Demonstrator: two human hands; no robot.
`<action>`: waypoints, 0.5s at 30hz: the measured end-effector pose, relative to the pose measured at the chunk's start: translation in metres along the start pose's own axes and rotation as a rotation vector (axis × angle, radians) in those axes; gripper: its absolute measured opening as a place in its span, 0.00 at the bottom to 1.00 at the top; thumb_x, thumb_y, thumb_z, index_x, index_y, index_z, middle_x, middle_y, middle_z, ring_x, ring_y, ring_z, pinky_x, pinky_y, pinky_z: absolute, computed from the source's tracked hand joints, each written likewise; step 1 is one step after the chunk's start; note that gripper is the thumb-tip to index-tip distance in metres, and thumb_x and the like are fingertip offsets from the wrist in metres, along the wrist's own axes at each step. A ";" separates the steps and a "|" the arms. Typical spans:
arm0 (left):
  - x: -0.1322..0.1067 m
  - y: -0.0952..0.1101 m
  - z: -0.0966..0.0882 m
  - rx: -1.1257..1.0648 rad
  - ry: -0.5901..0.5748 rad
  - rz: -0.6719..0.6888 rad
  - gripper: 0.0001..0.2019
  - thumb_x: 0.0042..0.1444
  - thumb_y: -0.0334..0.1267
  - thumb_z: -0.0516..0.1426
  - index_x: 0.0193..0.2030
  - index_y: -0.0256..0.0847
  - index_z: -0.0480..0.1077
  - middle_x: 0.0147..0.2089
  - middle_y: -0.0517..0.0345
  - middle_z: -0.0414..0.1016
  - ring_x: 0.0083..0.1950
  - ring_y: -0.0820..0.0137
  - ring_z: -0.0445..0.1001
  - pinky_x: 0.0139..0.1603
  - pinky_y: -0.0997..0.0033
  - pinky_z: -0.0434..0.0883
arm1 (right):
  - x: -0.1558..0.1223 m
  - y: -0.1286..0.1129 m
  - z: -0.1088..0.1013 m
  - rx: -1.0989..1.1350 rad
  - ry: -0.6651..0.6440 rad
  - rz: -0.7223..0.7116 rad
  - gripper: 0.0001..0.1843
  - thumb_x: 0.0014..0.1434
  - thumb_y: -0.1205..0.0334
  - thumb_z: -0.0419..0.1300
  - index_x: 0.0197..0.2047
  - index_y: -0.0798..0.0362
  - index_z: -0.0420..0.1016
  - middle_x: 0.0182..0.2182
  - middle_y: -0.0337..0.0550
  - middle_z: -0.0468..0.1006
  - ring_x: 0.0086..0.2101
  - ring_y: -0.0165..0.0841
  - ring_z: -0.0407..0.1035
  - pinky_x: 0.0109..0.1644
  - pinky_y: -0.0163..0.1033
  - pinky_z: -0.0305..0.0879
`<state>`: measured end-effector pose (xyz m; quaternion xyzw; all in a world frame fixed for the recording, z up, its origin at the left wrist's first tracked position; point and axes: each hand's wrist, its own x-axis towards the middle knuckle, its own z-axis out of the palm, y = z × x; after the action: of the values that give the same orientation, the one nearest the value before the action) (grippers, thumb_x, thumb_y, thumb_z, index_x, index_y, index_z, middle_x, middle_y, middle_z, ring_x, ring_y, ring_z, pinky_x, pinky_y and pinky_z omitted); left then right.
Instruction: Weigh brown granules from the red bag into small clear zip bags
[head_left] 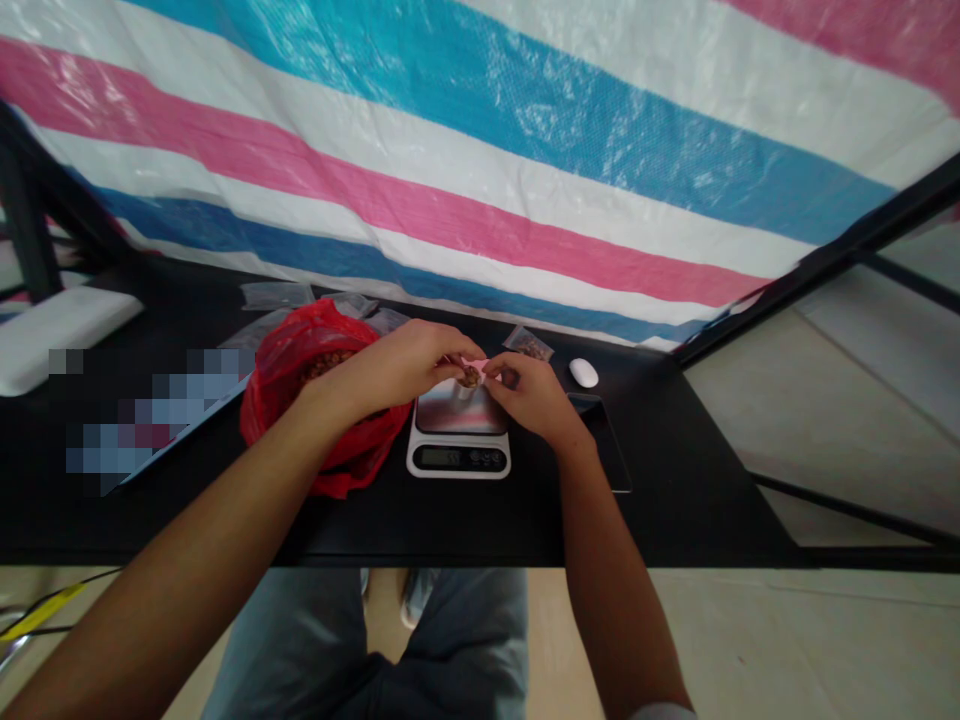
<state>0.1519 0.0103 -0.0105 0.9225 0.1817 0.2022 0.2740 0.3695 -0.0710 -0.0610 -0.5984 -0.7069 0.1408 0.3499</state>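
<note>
A white kitchen scale (459, 440) with a metal plate and a lit display lies in front of me. Just over its plate is a small clear bag (465, 389) with brown nut-like pieces in it. My left hand (420, 355) pinches the bag's left side near the top. On the other side, my right hand (525, 388) has thumb and fingers closed at the bag's upper edge. Whether the bag rests on the plate I cannot tell. Left of the scale, partly behind my left forearm, sits an open red plastic bag (274, 400) of similar brown pieces.
Behind my right hand lies a filled zip bag (529, 343), with a white mouse (583, 373) to its right. A dark tablet-like slab (611, 450) is beside my right wrist. Flat clear bags (276, 295) lie at the back of the black table (480, 530). A striped sheet (480, 190) hangs behind.
</note>
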 end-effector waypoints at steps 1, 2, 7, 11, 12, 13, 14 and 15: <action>0.000 0.000 0.000 -0.002 0.006 0.003 0.14 0.65 0.34 0.57 0.53 0.39 0.81 0.50 0.52 0.86 0.50 0.63 0.83 0.55 0.67 0.75 | 0.001 -0.001 0.000 0.037 0.027 0.009 0.06 0.61 0.65 0.63 0.39 0.50 0.82 0.35 0.41 0.84 0.32 0.33 0.72 0.40 0.40 0.67; 0.000 0.000 0.001 -0.003 0.014 0.007 0.14 0.65 0.34 0.57 0.52 0.39 0.81 0.50 0.52 0.86 0.49 0.64 0.83 0.55 0.67 0.75 | 0.001 -0.002 0.000 0.078 0.061 0.018 0.05 0.61 0.64 0.64 0.39 0.50 0.82 0.34 0.40 0.84 0.32 0.33 0.71 0.39 0.39 0.67; 0.000 0.000 0.002 -0.004 0.048 0.018 0.13 0.66 0.33 0.57 0.52 0.38 0.80 0.49 0.51 0.86 0.49 0.63 0.83 0.54 0.67 0.76 | 0.005 -0.010 0.002 0.289 0.244 0.066 0.07 0.60 0.57 0.66 0.40 0.51 0.82 0.35 0.41 0.83 0.31 0.32 0.71 0.34 0.38 0.64; -0.002 0.001 0.006 -0.073 0.067 -0.021 0.11 0.65 0.32 0.57 0.52 0.39 0.77 0.48 0.52 0.86 0.48 0.64 0.84 0.52 0.67 0.77 | 0.004 -0.020 0.007 0.343 0.243 0.077 0.08 0.59 0.56 0.68 0.39 0.50 0.81 0.34 0.41 0.83 0.32 0.32 0.72 0.33 0.38 0.65; -0.003 0.001 0.007 -0.093 0.081 -0.036 0.10 0.65 0.33 0.58 0.51 0.39 0.76 0.48 0.52 0.85 0.48 0.64 0.84 0.51 0.67 0.77 | 0.004 -0.022 0.008 0.343 0.232 0.075 0.08 0.59 0.56 0.68 0.39 0.50 0.81 0.34 0.41 0.83 0.31 0.32 0.72 0.33 0.38 0.66; -0.004 0.000 0.008 -0.109 0.095 -0.051 0.09 0.65 0.33 0.58 0.50 0.39 0.74 0.48 0.52 0.85 0.49 0.64 0.84 0.51 0.67 0.78 | 0.004 -0.025 0.009 0.340 0.223 0.072 0.07 0.59 0.56 0.68 0.39 0.50 0.81 0.34 0.40 0.83 0.31 0.32 0.73 0.34 0.38 0.67; -0.005 0.000 0.008 -0.117 0.107 -0.064 0.08 0.65 0.34 0.58 0.50 0.40 0.73 0.48 0.51 0.84 0.49 0.63 0.84 0.50 0.67 0.78 | 0.003 -0.026 0.010 0.338 0.220 0.069 0.07 0.59 0.56 0.68 0.39 0.50 0.81 0.33 0.40 0.83 0.31 0.32 0.73 0.34 0.38 0.68; -0.005 0.000 0.009 -0.121 0.115 -0.073 0.08 0.64 0.34 0.59 0.49 0.40 0.72 0.48 0.51 0.84 0.49 0.63 0.84 0.50 0.66 0.78 | 0.003 -0.028 0.010 0.334 0.221 0.066 0.07 0.59 0.56 0.68 0.39 0.50 0.81 0.33 0.40 0.83 0.31 0.32 0.73 0.35 0.38 0.68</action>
<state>0.1513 0.0042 -0.0188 0.8839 0.2179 0.2555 0.3253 0.3422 -0.0726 -0.0501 -0.5667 -0.6110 0.2009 0.5149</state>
